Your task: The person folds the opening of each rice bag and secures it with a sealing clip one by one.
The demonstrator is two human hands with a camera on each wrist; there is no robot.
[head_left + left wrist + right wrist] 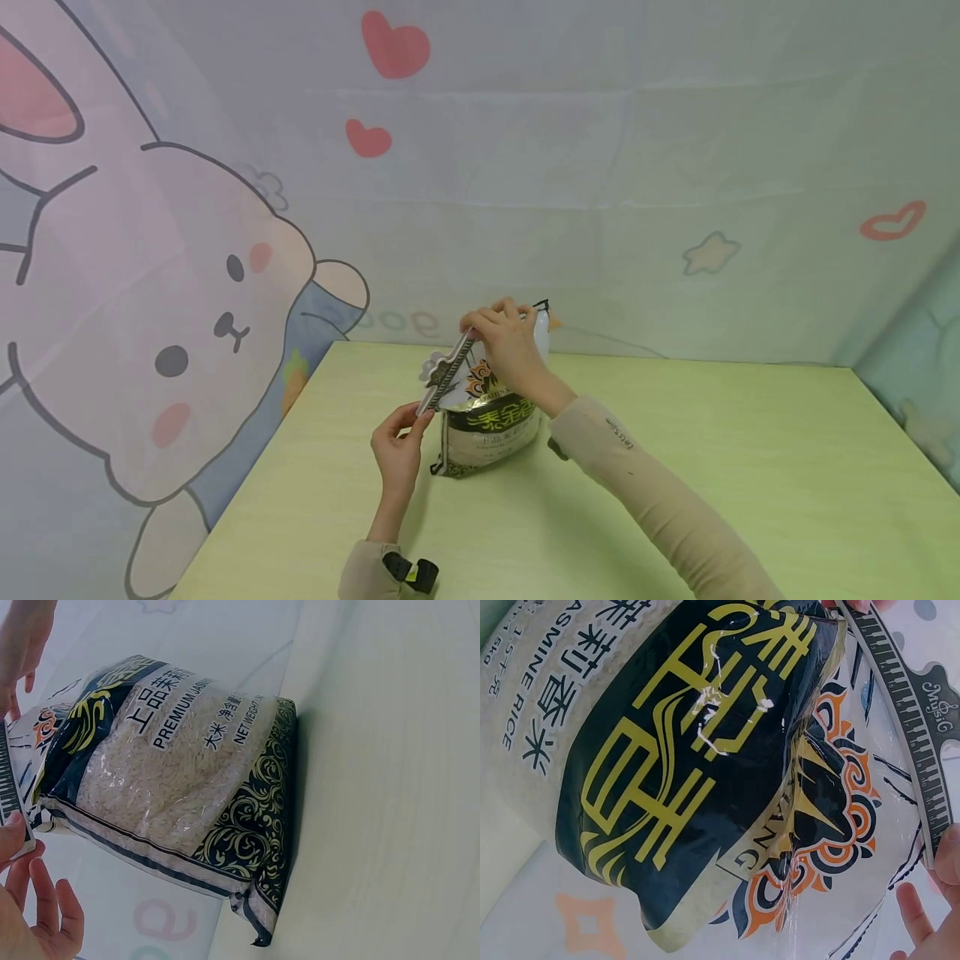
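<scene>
A bag of rice (495, 433) stands on the table, printed dark and gold with a clear window showing grains (157, 780). Slanted across its upper left in the head view is a ruler (447, 375), edged with piano keys and lettered "Music" (936, 697). My left hand (400, 446) pinches the ruler's lower end between thumb and fingers. At the upper end, my right hand (512, 346) holds the ruler, in front of the bag's white top. The right wrist view shows right-hand fingertips (949, 847) on that end.
The pale yellow-green table (735, 467) stretches to both sides. Behind it hangs a cloth backdrop (570, 167) printed with a rabbit and hearts. A black wrist strap (411, 573) sits on the left sleeve.
</scene>
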